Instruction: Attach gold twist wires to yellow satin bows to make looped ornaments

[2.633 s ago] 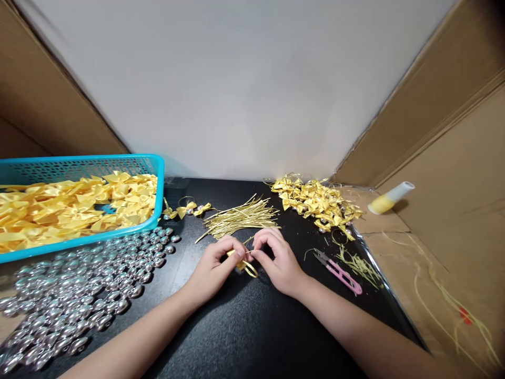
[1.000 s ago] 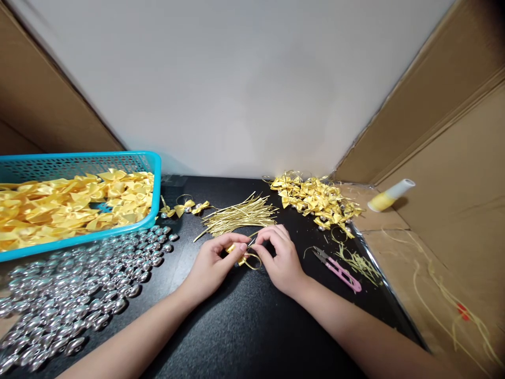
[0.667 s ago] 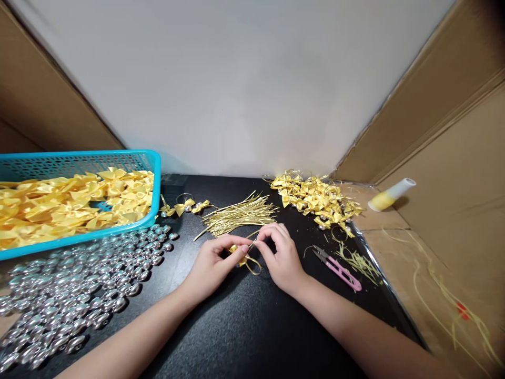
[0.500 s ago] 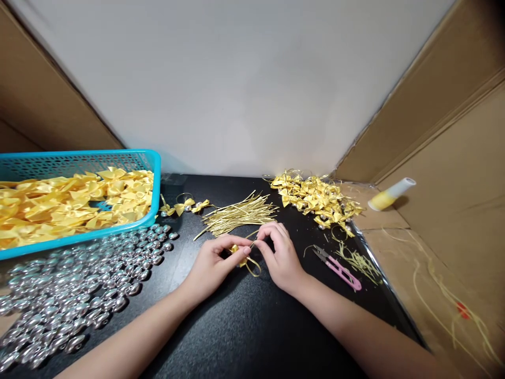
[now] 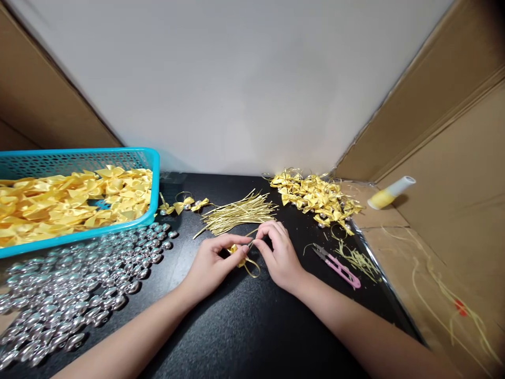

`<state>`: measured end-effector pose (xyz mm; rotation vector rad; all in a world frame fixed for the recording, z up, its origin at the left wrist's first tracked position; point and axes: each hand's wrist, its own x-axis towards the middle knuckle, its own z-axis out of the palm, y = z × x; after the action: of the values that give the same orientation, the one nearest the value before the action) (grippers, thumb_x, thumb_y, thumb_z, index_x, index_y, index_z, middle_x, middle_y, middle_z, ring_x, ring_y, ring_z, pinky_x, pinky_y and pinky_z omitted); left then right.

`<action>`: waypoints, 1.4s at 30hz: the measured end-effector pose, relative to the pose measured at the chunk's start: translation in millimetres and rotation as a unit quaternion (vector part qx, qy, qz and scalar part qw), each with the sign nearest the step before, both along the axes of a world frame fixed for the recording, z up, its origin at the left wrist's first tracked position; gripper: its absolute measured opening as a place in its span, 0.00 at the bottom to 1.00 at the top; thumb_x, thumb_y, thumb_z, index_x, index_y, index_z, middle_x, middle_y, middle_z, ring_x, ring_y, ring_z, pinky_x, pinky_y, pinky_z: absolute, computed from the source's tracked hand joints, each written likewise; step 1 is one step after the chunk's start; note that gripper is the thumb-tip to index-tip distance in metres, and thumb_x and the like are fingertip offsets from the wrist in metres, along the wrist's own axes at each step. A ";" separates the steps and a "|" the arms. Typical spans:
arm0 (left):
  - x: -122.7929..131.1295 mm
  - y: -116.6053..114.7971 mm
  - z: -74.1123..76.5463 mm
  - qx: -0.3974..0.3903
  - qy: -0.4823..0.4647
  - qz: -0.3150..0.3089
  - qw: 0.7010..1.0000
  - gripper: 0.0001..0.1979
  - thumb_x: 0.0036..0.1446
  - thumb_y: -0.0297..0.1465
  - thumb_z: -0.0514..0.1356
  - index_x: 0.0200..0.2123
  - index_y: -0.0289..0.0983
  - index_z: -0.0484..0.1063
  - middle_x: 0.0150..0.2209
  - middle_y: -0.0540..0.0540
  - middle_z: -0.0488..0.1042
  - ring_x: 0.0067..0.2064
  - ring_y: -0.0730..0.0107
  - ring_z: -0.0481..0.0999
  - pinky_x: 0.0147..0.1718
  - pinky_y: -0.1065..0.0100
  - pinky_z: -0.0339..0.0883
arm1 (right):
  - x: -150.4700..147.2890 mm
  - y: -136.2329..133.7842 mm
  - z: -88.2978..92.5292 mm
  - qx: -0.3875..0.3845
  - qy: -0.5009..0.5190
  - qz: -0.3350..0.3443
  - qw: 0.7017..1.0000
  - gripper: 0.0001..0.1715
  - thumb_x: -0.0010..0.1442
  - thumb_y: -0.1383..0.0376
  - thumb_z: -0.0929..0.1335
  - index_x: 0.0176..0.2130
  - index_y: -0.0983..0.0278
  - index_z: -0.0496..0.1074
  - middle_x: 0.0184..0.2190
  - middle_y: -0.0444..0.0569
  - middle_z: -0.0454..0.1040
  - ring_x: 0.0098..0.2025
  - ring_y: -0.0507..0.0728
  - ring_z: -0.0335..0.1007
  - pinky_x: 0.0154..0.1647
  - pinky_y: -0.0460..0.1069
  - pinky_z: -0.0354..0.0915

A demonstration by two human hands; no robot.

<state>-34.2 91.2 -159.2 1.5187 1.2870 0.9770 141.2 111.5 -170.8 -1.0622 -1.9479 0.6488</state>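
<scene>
My left hand (image 5: 216,261) pinches a yellow ribbon bow (image 5: 239,257) between thumb and forefinger, over the middle of the black table. A loop of gold cord (image 5: 253,269) hangs out below the bow. Close beside it, my right hand (image 5: 278,255) is closed, its thumb and forefinger gripping the gold cord where it leaves my left fingertips. The fingers hide most of the bow and the cord's crossing. Just behind both hands lies a bundle of cut gold cords (image 5: 240,211).
A blue basket (image 5: 155,184) of yellow bows stands left, with many silver beads (image 5: 90,287) before it. Several finished bows (image 5: 184,204) lie beside the basket. At right are piled bows with loops (image 5: 315,199), pink thread snips (image 5: 341,269), cord scraps (image 5: 361,260) and a thread cone (image 5: 390,192).
Hardly anything differs. Both hands keep their pinch on the bow and cord, with only a slight shift of the fingertips; the whole view has moved a little.
</scene>
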 end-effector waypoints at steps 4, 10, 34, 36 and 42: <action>0.6 0.4 2.6 0.010 0.024 -0.004 1.000 0.10 0.54 0.33 0.62 0.38 0.38 0.81 0.26 0.49 0.79 0.28 0.71 0.74 0.30 0.71 0.67 | -0.4 0.2 1.6 -0.010 -0.010 0.006 1.000 0.06 0.64 0.68 0.63 0.33 0.61 0.63 0.35 0.47 0.69 0.42 0.57 0.64 0.44 0.53 0.58; 0.5 -0.5 1.7 0.008 0.042 0.010 0.999 0.09 0.52 0.34 0.64 0.35 0.38 0.81 0.26 0.49 0.79 0.28 0.72 0.74 0.29 0.72 0.67 | 0.5 2.6 -0.2 -0.043 0.002 0.016 0.999 0.06 0.64 0.68 0.63 0.33 0.61 0.63 0.35 0.47 0.69 0.42 0.56 0.64 0.44 0.53 0.59; 3.8 -2.6 -2.5 0.057 0.070 0.034 0.995 0.13 0.56 0.34 0.60 0.42 0.34 0.75 0.24 0.50 0.76 0.25 0.72 0.73 0.26 0.72 0.66 | -0.6 3.0 2.7 -0.059 -0.016 0.012 0.998 0.05 0.64 0.67 0.63 0.33 0.61 0.63 0.35 0.46 0.70 0.42 0.56 0.65 0.45 0.53 0.59; 4.2 -2.5 -2.9 0.052 0.057 0.033 0.996 0.14 0.56 0.35 0.60 0.44 0.34 0.72 0.21 0.53 0.73 0.23 0.73 0.71 0.25 0.72 0.66 | -0.9 2.9 2.9 -0.061 -0.017 0.011 0.998 0.06 0.63 0.67 0.63 0.33 0.61 0.63 0.35 0.46 0.70 0.42 0.56 0.65 0.45 0.53 0.59; 3.4 -2.9 -1.5 0.042 0.081 0.031 0.995 0.09 0.55 0.36 0.61 0.32 0.35 0.75 0.24 0.50 0.76 0.26 0.72 0.73 0.27 0.72 0.66 | -0.6 3.5 3.8 -0.061 -0.006 0.009 0.998 0.06 0.63 0.69 0.64 0.32 0.61 0.63 0.35 0.46 0.69 0.41 0.56 0.64 0.45 0.52 0.58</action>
<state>-30.8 88.3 -160.8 1.6585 1.4301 0.9754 140.6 115.0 -166.9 -1.1256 -1.9517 0.7816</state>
